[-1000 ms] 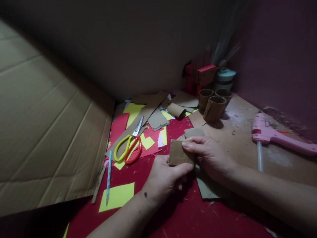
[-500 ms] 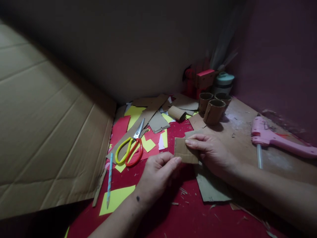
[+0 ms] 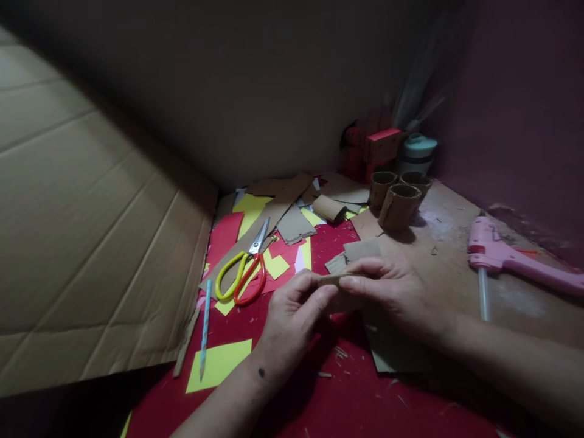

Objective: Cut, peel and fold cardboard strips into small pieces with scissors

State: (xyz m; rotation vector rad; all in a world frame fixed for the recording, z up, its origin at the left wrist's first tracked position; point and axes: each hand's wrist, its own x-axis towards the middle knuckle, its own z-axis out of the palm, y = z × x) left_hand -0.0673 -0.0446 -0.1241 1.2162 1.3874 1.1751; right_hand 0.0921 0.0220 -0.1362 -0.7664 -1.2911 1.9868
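Note:
Between my two hands is a small piece of cardboard (image 3: 332, 278), turned so that mostly its thin edge shows. My left hand (image 3: 294, 319) pinches its left end between thumb and fingers. On the other end, my right hand (image 3: 387, 292) grips with the thumb along the near side; the fingers cover much of the piece. Just beyond the hands lie small cardboard pieces (image 3: 362, 249). Under my right hand a larger flat cardboard piece (image 3: 395, 353) is partly hidden. Scissors (image 3: 250, 267) with one yellow and one red handle lie to the left, blades pointing away.
A large cardboard sheet (image 3: 100, 243) leans at left. A pencil (image 3: 205, 328) rests partly on yellow paper (image 3: 228, 362). Several cardboard and paper scraps cover the back. Three cardboard tubes (image 3: 398, 210) stand at back right; another tube (image 3: 329, 208) lies sideways. A pink glue gun (image 3: 486, 243) is far right.
The cardboard piece has tilted from showing its flat face to showing its edge. My right hand has lowered slightly and closed further over it; my left hand keeps its pinch.

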